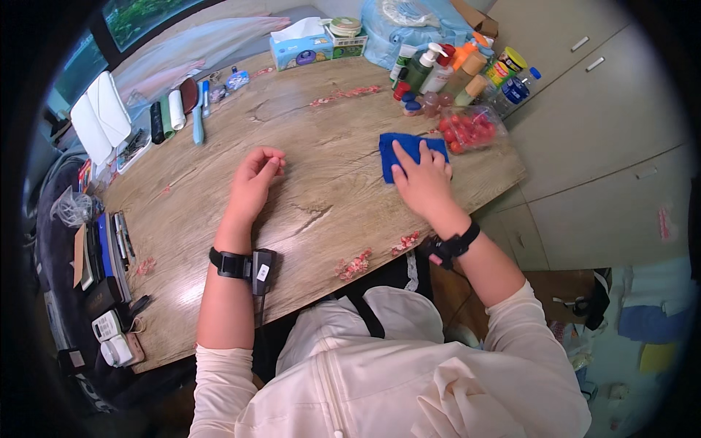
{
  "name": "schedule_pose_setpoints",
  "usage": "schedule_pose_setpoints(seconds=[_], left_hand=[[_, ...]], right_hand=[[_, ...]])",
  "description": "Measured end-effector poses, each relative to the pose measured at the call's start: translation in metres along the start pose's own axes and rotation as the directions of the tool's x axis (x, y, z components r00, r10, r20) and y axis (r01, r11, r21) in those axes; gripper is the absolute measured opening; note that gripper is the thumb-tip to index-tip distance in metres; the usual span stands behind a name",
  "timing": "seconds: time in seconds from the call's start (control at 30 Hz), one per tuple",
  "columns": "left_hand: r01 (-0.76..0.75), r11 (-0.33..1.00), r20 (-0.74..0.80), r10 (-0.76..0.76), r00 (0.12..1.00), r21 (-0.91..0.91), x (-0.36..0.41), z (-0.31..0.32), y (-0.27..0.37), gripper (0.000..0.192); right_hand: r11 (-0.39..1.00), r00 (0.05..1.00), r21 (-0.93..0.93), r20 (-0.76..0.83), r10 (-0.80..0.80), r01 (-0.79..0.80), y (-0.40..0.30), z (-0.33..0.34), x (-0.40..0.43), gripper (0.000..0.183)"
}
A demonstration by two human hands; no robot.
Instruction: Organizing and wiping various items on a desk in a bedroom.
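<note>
A folded blue cloth [390,156] lies flat on the wood-patterned table [306,219], towards its right side. On top of it rests my right hand [424,178], palm down with the fingers spread, pressing the cloth against the tabletop. My left hand [257,178] is at the middle left of the table with its fingers curled in and the thumb against them; nothing shows in it. Just beyond the cloth, to the right, sits a clear plastic box of red cherry tomatoes [472,130]. Each wrist wears a black strap with a small device.
Pump bottles [420,70], jars and a water bottle [512,92] crowd the back right. A tissue box [302,52] stands at the back edge. Rolls, a hairbrush [197,123] and a white folding stand [101,117] are back left; notebooks [107,252], pens and chargers line the left edge.
</note>
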State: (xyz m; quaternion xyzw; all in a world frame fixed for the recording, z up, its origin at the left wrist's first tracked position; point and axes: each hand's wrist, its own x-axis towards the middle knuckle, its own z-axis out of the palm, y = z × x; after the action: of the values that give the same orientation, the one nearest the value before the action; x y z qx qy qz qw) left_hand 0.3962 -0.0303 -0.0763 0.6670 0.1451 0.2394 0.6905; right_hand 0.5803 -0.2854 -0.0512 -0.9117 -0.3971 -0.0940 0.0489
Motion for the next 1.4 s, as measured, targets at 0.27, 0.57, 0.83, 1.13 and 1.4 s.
schedule_pose_setpoints(seconds=[0.27, 0.57, 0.83, 1.13, 1.4], left_hand=[[0.011, 1.0, -0.013, -0.011, 1.0, 0.021, 0.002, 0.001, 0.0, 0.014], [0.008, 0.998, 0.013, -0.008, 1.0, -0.067, 0.002, -0.004, -0.005, 0.014], [-0.009, 1.0, 0.039, 0.009, 0.999, -0.011, 0.003, -0.001, -0.001, 0.016], [0.019, 1.0, 0.006, -0.019, 1.0, 0.023, 0.004, -0.005, -0.008, 0.015], [-0.016, 1.0, 0.024, 0.017, 1.0, -0.017, 0.005, -0.003, -0.006, 0.014]], right_hand=[[0.979, 0.981, 0.083, 0.032, -0.19, 0.187, 0.005, 0.004, 0.006, 0.049], [0.861, 0.886, 0.242, 0.016, -0.464, 0.447, -0.054, -0.004, -0.046, 0.049], [0.906, 0.921, 0.194, 0.024, -0.388, 0.376, -0.079, -0.002, -0.045, 0.047], [0.904, 0.939, 0.257, -0.054, -0.339, 0.341, -0.077, 0.002, -0.054, 0.048], [0.867, 0.926, 0.33, -0.078, -0.369, 0.373, -0.045, -0.014, -0.068, 0.048]])
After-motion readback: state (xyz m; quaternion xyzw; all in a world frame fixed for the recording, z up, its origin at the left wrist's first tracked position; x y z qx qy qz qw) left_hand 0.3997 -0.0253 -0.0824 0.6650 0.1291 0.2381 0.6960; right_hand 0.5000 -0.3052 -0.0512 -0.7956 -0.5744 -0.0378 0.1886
